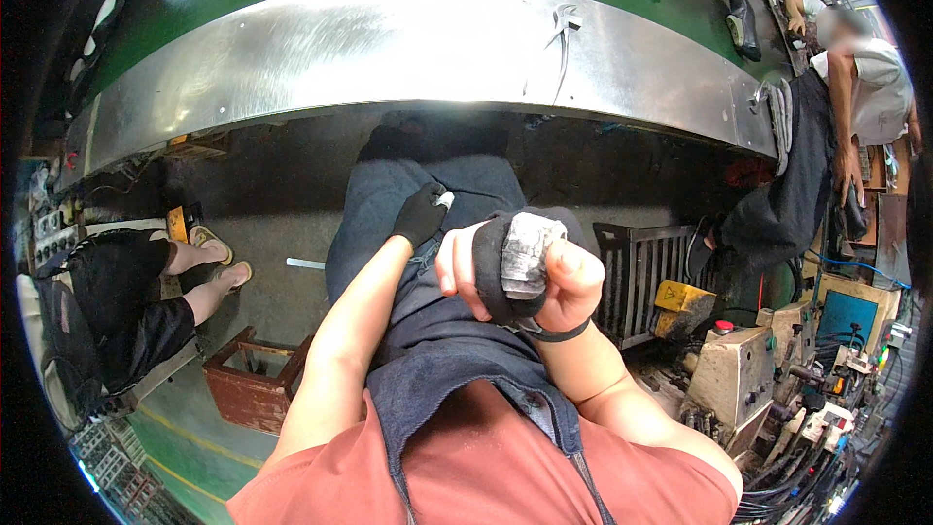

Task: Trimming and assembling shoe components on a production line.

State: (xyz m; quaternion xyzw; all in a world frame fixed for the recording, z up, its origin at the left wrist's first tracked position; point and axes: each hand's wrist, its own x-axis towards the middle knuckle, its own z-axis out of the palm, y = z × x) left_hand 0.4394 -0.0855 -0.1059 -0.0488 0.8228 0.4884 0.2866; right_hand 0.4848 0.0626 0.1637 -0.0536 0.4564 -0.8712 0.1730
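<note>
My left hand (422, 215), in a black glove, rests on my lap over the dark apron. Its fingers look curled in, with a white tip by the thumb; whatever they may hold is hidden. Closer to the camera, my right hand (520, 267) is raised in front of my body and closed. Black fabric covers part of it, with a worn grey-white wrap (530, 255) over the fingers, while the thumb and other fingers are bare. Anything inside that fist cannot be made out. Pincers (564, 27) lie on the metal bench edge (389, 49), away from both hands.
Dark shoes (743, 25) stand on the green surface beyond the bench. A person (865, 78) works at the right, and another person's legs (199, 277) show at left. Around my seat are a brown crate (255, 381), a slatted rack (641, 277), a yellow block (683, 303) and machinery (734, 379).
</note>
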